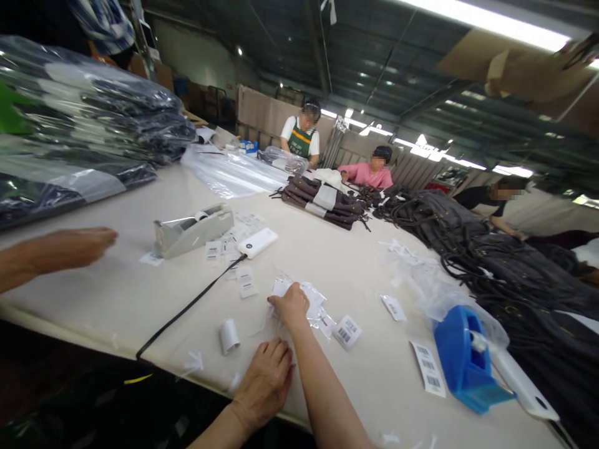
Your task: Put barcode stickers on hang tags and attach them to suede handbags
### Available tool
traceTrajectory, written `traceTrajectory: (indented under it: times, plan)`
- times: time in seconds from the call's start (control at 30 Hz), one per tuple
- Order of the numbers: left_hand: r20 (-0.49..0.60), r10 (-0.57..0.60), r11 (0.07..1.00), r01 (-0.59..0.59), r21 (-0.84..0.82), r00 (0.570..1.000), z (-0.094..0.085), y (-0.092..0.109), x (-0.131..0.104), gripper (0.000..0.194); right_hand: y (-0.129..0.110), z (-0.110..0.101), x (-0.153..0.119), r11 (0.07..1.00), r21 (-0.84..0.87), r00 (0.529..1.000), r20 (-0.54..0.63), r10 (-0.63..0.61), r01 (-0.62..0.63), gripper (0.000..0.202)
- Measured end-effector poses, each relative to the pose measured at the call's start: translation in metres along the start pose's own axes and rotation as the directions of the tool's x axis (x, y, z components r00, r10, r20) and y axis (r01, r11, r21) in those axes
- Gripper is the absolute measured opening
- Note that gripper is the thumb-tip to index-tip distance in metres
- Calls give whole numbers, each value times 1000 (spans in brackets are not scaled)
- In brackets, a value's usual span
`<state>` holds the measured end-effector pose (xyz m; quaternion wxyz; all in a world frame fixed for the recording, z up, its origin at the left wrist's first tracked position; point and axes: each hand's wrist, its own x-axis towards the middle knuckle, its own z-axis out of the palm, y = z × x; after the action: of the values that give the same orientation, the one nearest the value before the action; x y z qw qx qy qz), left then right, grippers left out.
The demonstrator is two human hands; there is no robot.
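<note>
My right hand reaches over a small pile of clear plastic packets with white cards. Its fingertips are bent down at the pile's near left side; what they pinch is hidden. Just below it, at the table's front edge, my left hand has its fingers curled together, and whatever lies inside them cannot be seen. A thin clear strand shows faintly between the packets and my left hand. Close by on the right is a white barcode tag. A small white roll stands to the left of my hands.
Another person's hand extends from the left near a grey tape dispenser. A white device trails a black strap. A blue tape dispenser, barcode labels, dark garments and bagged stacks surround the work area.
</note>
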<state>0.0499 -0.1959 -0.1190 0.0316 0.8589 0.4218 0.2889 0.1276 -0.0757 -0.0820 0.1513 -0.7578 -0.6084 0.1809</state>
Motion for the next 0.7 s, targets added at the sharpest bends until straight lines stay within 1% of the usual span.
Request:
traceTrajectory:
  times: [0.1,0.2,0.3,0.37,0.43,0.5,0.53,0.6,0.63,0.67,0.7]
  plan:
    - [6,-10,1000,10,-6,1000,0,0,0,16,-4,-3,3,994,20,994,-18,109,-109,49]
    - [14,-25,1000,25,-14,1000,-1,1,-1,15,-6,-3,5,991,34,992,-9,126,-126,48]
    - [30,-41,999,42,-12,999,-3,1,-1,15,-5,-3,7,985,79,989,12,150,-151,42]
    - [47,-55,998,56,-16,997,-6,2,-1,16,-3,-4,7,979,142,990,15,143,-144,34]
    - [57,-64,997,66,-38,996,-8,3,0,16,0,-5,6,965,236,994,2,114,-111,27]
    - [37,-75,992,78,-99,997,-9,1,-1,16,6,-9,3,933,353,997,-15,78,-68,27]
    - [7,-88,985,88,-150,996,-9,0,-1,16,10,-12,0,909,414,998,-21,62,-48,28]
    - [-88,-165,945,131,-300,982,-10,-4,-1,17,19,-22,-10,851,525,999,-25,38,-20,30]
    - [-133,-240,905,172,-389,962,-12,-6,0,18,23,-28,-16,825,565,999,-23,29,-11,30]
    - [-157,-334,848,224,-479,929,-16,-8,2,19,28,-35,-24,795,607,1000,-11,21,-9,30]
    - [-154,-439,774,286,-565,885,-20,-10,6,20,32,-41,-33,756,654,1000,14,8,-15,29]
